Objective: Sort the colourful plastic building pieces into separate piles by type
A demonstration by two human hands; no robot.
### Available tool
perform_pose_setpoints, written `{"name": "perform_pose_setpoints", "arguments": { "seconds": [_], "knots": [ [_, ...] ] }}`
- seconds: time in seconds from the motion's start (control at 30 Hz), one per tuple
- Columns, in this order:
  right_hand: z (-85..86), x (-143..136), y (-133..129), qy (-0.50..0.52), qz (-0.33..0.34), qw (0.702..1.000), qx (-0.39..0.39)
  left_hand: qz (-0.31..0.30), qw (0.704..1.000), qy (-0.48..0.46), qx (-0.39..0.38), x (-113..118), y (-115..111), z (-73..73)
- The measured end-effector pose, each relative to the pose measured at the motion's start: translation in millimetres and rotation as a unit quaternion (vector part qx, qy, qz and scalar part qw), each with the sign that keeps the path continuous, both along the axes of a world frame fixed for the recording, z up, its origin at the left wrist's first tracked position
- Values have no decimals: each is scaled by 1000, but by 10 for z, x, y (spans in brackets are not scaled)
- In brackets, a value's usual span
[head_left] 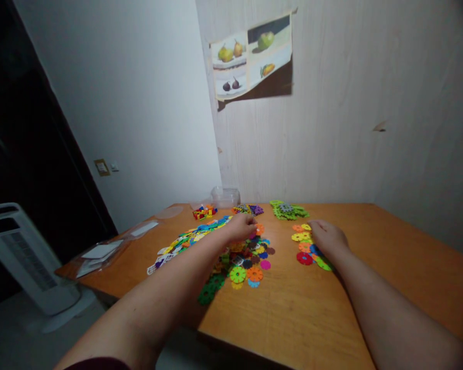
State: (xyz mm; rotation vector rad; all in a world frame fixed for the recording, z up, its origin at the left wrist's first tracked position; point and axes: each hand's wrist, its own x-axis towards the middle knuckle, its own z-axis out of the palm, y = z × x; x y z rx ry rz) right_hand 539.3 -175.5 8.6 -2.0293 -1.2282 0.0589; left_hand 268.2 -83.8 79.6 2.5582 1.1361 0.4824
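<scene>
My left hand (242,227) reaches over a heap of colourful flower-shaped plastic discs. Its fingers are curled together at the heap's far side, and an orange disc (260,229) shows right at the fingertips. Whether that disc is gripped or only touched, I cannot tell. Across a strip of bare tabletop, my right hand (328,238) is closed beside a smaller group of discs. A yellow disc (301,237), a red disc (304,258) and a green disc (324,264) lie there, partly under the hand. My right fingertips are hidden.
Behind the hands lie green interlocking pieces (289,210), purple and yellow pieces (248,209), small red and yellow bricks (204,212) and a clear plastic box (226,197). Flat colourful pieces (193,236) spread leftward. Plastic sleeves (102,251) lie by the wooden table's (278,318) left edge.
</scene>
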Motion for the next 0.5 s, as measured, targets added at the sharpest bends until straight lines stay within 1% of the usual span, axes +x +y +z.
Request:
{"name": "perform_pose_setpoints", "arguments": {
  "seconds": [0.07, 0.13, 0.23, 0.3, 0.4, 0.5],
  "knots": [
    [-2, 30, -2, 0, -18, 1000, 1, -10, 996, -63, -66, 208, -91, -35],
    [-5, 49, -5, -3, -33, 999, 2, -9, 986, -101, -129, 435, -195, -107],
    [-11, 66, -8, 1, -43, 999, 6, -10, 973, -123, -195, 750, -357, -259],
    [-14, 72, -11, -2, -41, 999, 6, -14, 965, -126, -230, 914, -447, -365],
    [-2, 60, -20, -21, -36, 999, -2, -13, 956, -125, -267, 1063, -522, -483],
    [38, -7, -36, -48, -25, 998, -33, -12, 962, -115, -246, 1084, -517, -517]
  ]
}}
